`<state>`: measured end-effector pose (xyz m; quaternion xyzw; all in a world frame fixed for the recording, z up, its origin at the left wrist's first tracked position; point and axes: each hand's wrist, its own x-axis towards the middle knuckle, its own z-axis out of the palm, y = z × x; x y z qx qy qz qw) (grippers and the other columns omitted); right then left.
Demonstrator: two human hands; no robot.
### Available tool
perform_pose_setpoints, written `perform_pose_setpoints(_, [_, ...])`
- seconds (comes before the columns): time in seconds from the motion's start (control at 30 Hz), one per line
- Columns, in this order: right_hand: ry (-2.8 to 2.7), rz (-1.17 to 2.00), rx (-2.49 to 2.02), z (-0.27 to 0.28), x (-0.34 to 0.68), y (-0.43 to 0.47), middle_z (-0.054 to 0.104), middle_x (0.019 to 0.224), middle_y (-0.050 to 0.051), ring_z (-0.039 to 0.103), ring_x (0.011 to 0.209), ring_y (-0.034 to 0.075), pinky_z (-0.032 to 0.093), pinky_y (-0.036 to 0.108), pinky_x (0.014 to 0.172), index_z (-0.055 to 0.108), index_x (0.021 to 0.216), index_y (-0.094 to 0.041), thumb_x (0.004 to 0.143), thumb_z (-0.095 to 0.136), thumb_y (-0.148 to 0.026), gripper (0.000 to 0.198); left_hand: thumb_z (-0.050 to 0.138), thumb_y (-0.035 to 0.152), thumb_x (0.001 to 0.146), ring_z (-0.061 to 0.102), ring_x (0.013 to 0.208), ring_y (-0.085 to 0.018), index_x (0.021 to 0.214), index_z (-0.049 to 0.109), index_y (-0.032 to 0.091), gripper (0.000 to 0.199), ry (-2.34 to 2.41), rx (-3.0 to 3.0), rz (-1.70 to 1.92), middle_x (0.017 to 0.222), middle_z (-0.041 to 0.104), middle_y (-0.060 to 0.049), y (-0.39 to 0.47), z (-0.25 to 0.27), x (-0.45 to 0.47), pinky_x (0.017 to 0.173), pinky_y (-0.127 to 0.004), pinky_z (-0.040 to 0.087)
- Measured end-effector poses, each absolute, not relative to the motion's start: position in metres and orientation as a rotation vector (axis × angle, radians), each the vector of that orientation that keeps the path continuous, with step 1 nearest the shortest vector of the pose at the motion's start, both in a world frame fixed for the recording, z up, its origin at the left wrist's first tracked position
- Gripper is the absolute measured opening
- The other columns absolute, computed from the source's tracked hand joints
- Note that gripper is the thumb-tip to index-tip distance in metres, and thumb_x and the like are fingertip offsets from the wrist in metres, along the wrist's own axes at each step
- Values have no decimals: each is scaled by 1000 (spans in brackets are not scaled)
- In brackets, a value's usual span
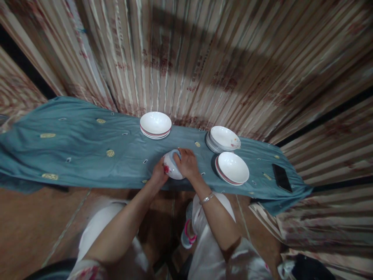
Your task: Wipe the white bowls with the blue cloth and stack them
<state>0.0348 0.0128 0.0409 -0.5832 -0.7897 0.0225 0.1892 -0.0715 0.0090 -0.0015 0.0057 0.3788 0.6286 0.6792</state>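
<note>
1. A teal tablecloth with yellow and white motifs runs across the table, left to right, in front of a striped curtain.
2. The left stack of shallow white bowls stands toward the curtain, beyond the left hand; the nested rims show a red band, and the top bowl's inside is plain white.
3. The left hand is curled closed around the left side of a floral bowl, palm to its wall.
4. That floral bowl sits directly between the two hands, near the table's front edge, tilted, its red flower toward the person. It is round, with no long axis, and both hands touch it.
5. The right hand bends closed over its upper right side. A blue-grey patch under the thumb may be a cloth or the bowl's shaded inside.
6. The back right stack of bowls is nested, with a small floral print inside the top one.
7. The front right stack of bowls, red-banded, is the stack nearest the right hand.
8. A black phone lies flat at far right.
</note>
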Motion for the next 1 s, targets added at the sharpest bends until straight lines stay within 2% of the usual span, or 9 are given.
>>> perform_pose_setpoints(0.1, [-2143, 63, -1595, 32, 40, 6, 68, 117, 18, 60, 110, 27, 43, 40, 102, 60, 124, -8, 99, 48, -33, 37, 46, 14, 91, 70, 83, -20, 81, 66, 13, 22, 864, -16, 1419, 73, 71, -7, 8, -1, -71, 80, -29, 57])
perform_pose_setpoints(0.33, [-1969, 57, -1524, 9, 47, -17, 61, 127, 21, 55, 119, 30, 44, 49, 102, 53, 133, -11, 99, 46, -41, 45, 44, 12, 91, 70, 78, -19, 81, 66, 11, 24, 857, 0, 1425, 68, 69, -6, 8, -3, -72, 79, -29, 57])
perform_pose_setpoints(0.53, [-1897, 45, -1542, -2, 47, -27, 59, 129, 21, 53, 122, 30, 44, 48, 103, 51, 136, -9, 99, 46, -43, 50, 48, 16, 89, 71, 79, -20, 94, 69, 11, 22, 852, 3, 1418, 72, 71, -6, 9, -6, -71, 79, -31, 58])
perform_pose_setpoints(0.77, [-1859, 64, -1508, -6, 53, -36, 59, 129, 18, 55, 118, 28, 46, 48, 102, 54, 135, -15, 99, 44, -29, 41, 40, 17, 95, 72, 76, -19, 98, 68, 10, 30, 876, -1, 1398, 70, 71, -6, 7, 4, -70, 80, -31, 58])
perform_pose_setpoints(1.0, [-2009, -14, -1400, -3, 42, -54, 55, 137, 18, 52, 123, 27, 45, 46, 105, 55, 136, -14, 91, 40, -5, 48, 38, 16, 97, 69, 68, -17, 94, 67, 11, 30, 884, -32, 1394, 66, 69, -5, 6, 8, -70, 76, -28, 58])
